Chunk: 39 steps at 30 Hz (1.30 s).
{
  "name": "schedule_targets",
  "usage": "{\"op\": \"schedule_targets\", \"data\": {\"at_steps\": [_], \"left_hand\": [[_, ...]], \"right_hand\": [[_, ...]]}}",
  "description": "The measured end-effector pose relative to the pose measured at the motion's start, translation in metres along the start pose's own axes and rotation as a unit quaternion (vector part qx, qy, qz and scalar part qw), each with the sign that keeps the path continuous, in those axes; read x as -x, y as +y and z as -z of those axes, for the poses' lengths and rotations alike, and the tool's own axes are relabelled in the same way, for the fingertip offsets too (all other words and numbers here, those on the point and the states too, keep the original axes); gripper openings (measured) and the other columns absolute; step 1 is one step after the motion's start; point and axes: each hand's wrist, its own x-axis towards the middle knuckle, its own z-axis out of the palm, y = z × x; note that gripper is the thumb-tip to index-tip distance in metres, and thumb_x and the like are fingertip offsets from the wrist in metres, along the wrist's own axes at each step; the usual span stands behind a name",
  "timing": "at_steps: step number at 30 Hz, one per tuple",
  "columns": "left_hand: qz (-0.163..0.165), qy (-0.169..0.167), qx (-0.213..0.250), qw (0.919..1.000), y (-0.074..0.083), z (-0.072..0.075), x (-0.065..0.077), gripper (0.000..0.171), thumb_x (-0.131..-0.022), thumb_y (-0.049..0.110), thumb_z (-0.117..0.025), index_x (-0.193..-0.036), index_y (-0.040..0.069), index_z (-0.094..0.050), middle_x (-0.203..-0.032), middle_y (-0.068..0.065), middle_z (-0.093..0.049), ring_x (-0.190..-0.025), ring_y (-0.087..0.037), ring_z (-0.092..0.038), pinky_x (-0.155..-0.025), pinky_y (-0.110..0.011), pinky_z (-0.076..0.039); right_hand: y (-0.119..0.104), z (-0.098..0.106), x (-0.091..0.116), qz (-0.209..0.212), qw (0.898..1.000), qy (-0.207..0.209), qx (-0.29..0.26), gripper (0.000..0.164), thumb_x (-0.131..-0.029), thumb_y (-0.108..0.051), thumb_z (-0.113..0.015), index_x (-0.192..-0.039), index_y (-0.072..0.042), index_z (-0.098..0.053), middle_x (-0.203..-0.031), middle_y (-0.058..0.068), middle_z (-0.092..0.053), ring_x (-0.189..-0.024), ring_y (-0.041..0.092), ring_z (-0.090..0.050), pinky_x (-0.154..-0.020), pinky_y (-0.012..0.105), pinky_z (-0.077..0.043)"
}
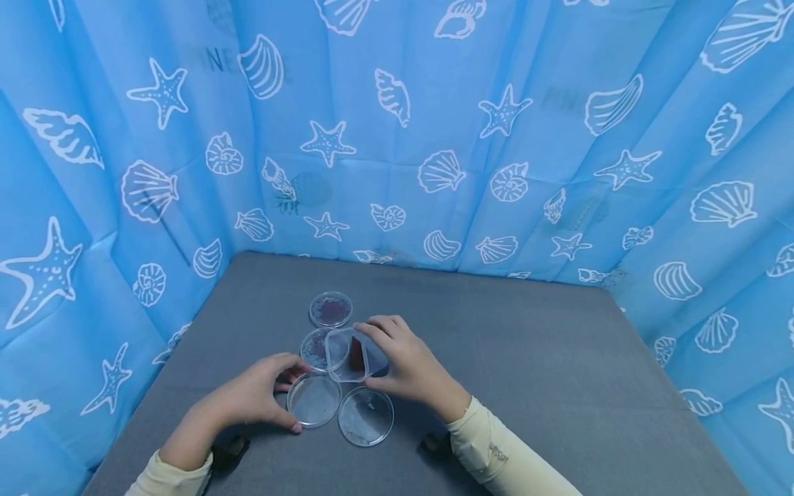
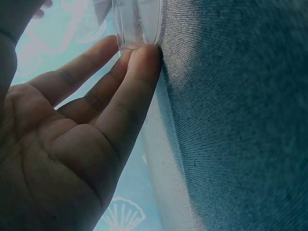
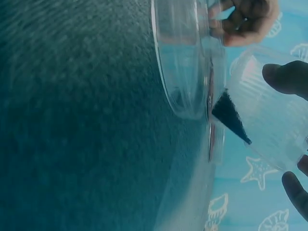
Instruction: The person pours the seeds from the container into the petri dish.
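Observation:
My left hand (image 1: 251, 396) holds the left rim of a clear petri dish (image 1: 314, 401), thumb at the near side and fingers at the far side. In the left wrist view, its fingertips (image 2: 144, 60) touch the dish's wall at the cloth. My right hand (image 1: 406, 362) grips a clear square plastic container (image 3: 269, 110) by its edges, tilted above the dishes. Dark fine material (image 3: 230, 115) lies gathered in a corner of that container. Behind it, partly covered, sits a petri dish with dark purplish contents (image 1: 313, 346).
Another dish with dark purplish contents (image 1: 331, 310) stands farthest back. A clear petri dish (image 1: 366, 417) lies at the near right, close to the held one. All rest on a grey cloth-covered table (image 1: 527, 372), with a blue shell-print curtain (image 1: 409, 138) behind and at the sides.

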Motion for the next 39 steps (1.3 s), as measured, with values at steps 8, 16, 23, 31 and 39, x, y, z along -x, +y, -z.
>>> {"op": "schedule_targets", "data": {"at_steps": [8, 16, 23, 31, 39], "left_hand": [[-0.001, -0.002, 0.002, 1.0000, -0.002, 0.000, -0.001, 0.087, -0.067, 0.026, -0.102, -0.140, 0.006, -0.060, -0.133, -0.012, -0.061, -0.121, -0.027, -0.061, -0.102, -0.035, -0.062], [0.001, -0.005, 0.006, 1.0000, -0.002, 0.000, 0.000, 0.088, -0.067, 0.026, -0.102, -0.141, 0.006, -0.059, -0.134, -0.012, -0.061, -0.122, -0.028, -0.061, -0.103, -0.036, -0.061], [0.003, -0.009, 0.015, 0.9998, -0.003, 0.002, 0.000, 0.089, -0.068, 0.025, -0.101, -0.142, 0.004, -0.058, -0.133, -0.012, -0.061, -0.120, -0.026, -0.060, -0.103, -0.033, -0.061], [-0.015, -0.017, 0.016, 0.9996, -0.009, 0.004, -0.001, 0.087, -0.070, 0.025, -0.100, -0.143, 0.002, -0.057, -0.131, -0.013, -0.061, -0.116, -0.025, -0.060, -0.097, -0.023, -0.060], [-0.028, -0.020, 0.034, 0.9988, -0.014, 0.005, 0.001, 0.086, -0.073, 0.023, -0.099, -0.144, 0.000, -0.056, -0.133, -0.016, -0.060, -0.116, -0.028, -0.059, -0.095, -0.020, -0.059]], "right_hand": [[-0.008, -0.003, -0.006, 0.011, 0.999, -0.029, 0.030, 0.090, -0.075, -0.032, -0.097, -0.153, -0.018, -0.054, -0.144, 0.007, -0.060, -0.130, 0.023, -0.055, -0.103, 0.038, -0.059], [-0.016, -0.002, -0.012, 0.034, 0.998, -0.030, 0.046, 0.092, -0.073, -0.029, -0.098, -0.153, -0.020, -0.054, -0.144, 0.006, -0.058, -0.128, 0.024, -0.055, -0.099, 0.035, -0.060], [-0.020, -0.003, -0.016, 0.058, 0.995, -0.037, 0.069, 0.090, -0.073, -0.029, -0.098, -0.152, -0.018, -0.055, -0.144, 0.008, -0.056, -0.127, 0.024, -0.055, -0.099, 0.037, -0.059], [-0.022, -0.004, -0.019, 0.057, 0.996, -0.038, 0.062, 0.091, -0.073, -0.026, -0.099, -0.152, -0.019, -0.055, -0.145, 0.007, -0.056, -0.128, 0.024, -0.055, -0.101, 0.038, -0.059], [-0.023, -0.006, -0.019, 0.068, 0.995, -0.038, 0.059, 0.091, -0.073, -0.022, -0.098, -0.152, -0.020, -0.055, -0.145, 0.009, -0.056, -0.129, 0.025, -0.055, -0.101, 0.039, -0.059]]}}
